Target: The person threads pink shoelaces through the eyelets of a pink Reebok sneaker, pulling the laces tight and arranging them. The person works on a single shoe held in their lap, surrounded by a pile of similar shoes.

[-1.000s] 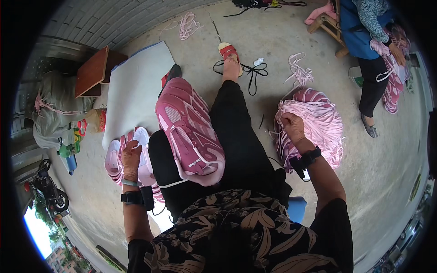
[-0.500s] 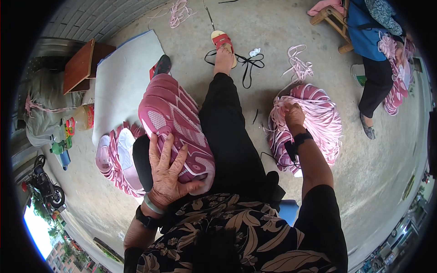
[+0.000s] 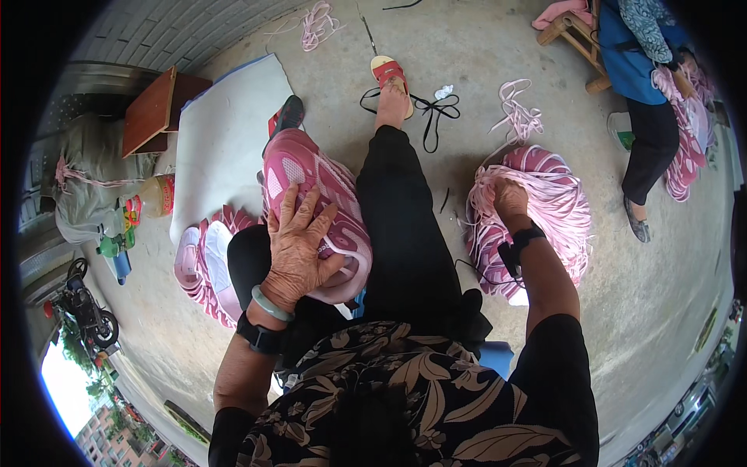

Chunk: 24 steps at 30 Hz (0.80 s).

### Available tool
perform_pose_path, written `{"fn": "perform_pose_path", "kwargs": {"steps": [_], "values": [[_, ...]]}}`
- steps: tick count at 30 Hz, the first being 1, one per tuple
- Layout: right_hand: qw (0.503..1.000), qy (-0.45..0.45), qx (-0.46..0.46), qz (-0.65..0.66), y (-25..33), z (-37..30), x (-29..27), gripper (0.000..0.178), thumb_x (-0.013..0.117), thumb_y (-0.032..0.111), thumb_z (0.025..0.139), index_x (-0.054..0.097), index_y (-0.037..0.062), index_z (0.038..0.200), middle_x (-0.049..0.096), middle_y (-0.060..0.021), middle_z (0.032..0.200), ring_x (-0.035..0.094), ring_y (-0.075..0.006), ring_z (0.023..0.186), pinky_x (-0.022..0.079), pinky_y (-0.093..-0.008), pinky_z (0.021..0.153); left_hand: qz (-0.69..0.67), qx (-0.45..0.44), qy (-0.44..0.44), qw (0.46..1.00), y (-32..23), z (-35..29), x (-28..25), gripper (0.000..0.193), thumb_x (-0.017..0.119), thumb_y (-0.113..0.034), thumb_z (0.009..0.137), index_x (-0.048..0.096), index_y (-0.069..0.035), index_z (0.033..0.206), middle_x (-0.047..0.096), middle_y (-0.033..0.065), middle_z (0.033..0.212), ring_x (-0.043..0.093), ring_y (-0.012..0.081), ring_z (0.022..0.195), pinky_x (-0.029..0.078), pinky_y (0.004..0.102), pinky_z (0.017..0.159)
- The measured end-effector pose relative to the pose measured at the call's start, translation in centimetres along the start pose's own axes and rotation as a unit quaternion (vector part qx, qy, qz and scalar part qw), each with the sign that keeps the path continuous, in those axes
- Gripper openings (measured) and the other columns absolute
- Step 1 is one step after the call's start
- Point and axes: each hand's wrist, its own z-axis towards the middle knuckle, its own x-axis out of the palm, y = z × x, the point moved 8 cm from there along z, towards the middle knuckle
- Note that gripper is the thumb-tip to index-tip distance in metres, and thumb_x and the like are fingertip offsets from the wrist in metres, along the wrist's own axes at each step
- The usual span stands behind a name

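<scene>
My left hand [image 3: 298, 249] lies with spread fingers on a stack of pink shoe uppers [image 3: 350, 241] across my left thigh. The uppers have white mesh panels and overlap one another. To the right, my right hand [image 3: 510, 201] is closed among pale pink shoelaces [image 3: 548, 198], its fingertips hidden. The laces drape in a thick mass over a bundle of more pink uppers [image 3: 537, 158] on the ground. Another row of pink uppers with pale linings [image 3: 222, 261] rests beside my left knee.
Loose pink laces [image 3: 515, 117] and a tied black cord [image 3: 437, 117] lie on the concrete. A white sheet [image 3: 226, 140], a wooden box [image 3: 152, 113] and a bottle [image 3: 159, 194] stand left. At upper right a seated person [image 3: 650, 117] holds pink pieces.
The stack on my thigh has shifted, its far end now lower and nearer me, and my left hand sits higher on it. My right hand stays in the laces. The view has shifted slightly.
</scene>
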Motion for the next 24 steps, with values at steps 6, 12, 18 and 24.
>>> {"fn": "perform_pose_path", "kwargs": {"steps": [6, 12, 18, 24], "values": [[0.984, 0.046, -0.034, 0.166, 5.1, 0.0, -4.9, 0.015, 0.056, 0.018, 0.077, 0.057, 0.0032, 0.08, 0.062, -0.0179, 0.08, 0.06, -0.0354, 0.073, 0.047, -0.042, 0.067, 0.007, 0.017, -0.001, 1.0, -0.5, -0.2, -0.6, 0.077, 0.07, -0.044, 0.054, 0.052, -0.012, 0.121, 0.036, 0.0126, 0.137, 0.022, 0.0357, 0.131, 0.019, 0.0557, 0.101], [0.879, 0.169, -0.126, 0.428, 17.5, -2.1, -20.0, 0.008, 0.052, 0.006, 0.08, 0.053, 0.0004, 0.075, 0.056, -0.0064, 0.064, 0.05, -0.0113, 0.059, 0.041, -0.0265, 0.056, -0.164, 0.042, -0.004, 0.986, -0.3, -0.7, -3.6, 0.086, 0.075, -0.047, 0.061, 0.041, -0.008, 0.13, 0.036, 0.015, 0.135, 0.029, 0.0334, 0.128, 0.023, 0.0484, 0.103], [0.841, 0.22, -0.305, 0.389, 30.8, -8.3, -31.6, 0.008, 0.049, 0.009, 0.085, 0.05, 0.001, 0.083, 0.058, -0.0048, 0.072, 0.047, -0.0078, 0.052, 0.039, -0.0234, 0.048, -0.73, 0.106, -0.048, 0.673, -7.8, -0.1, -10.2, 0.063, 0.065, -0.004, 0.077, 0.034, -0.004, 0.132, 0.049, 0.0106, 0.122, 0.044, 0.018, 0.116, 0.038, 0.03, 0.095], [0.798, 0.127, -0.295, 0.51, 29.9, -7.7, -40.0, 0.011, 0.051, 0.017, 0.088, 0.05, 0.0071, 0.084, 0.053, 0.0013, 0.073, 0.034, 0.0009, 0.047, 0.026, -0.0166, 0.04, -0.758, 0.074, -0.002, 0.648, -4.9, -3.1, -10.9, 0.019, 0.053, -0.019, 0.091, 0.06, -0.001, 0.092, 0.046, -0.0044, 0.057, 0.04, 0.0027, 0.049, 0.037, 0.0181, 0.05]]}}
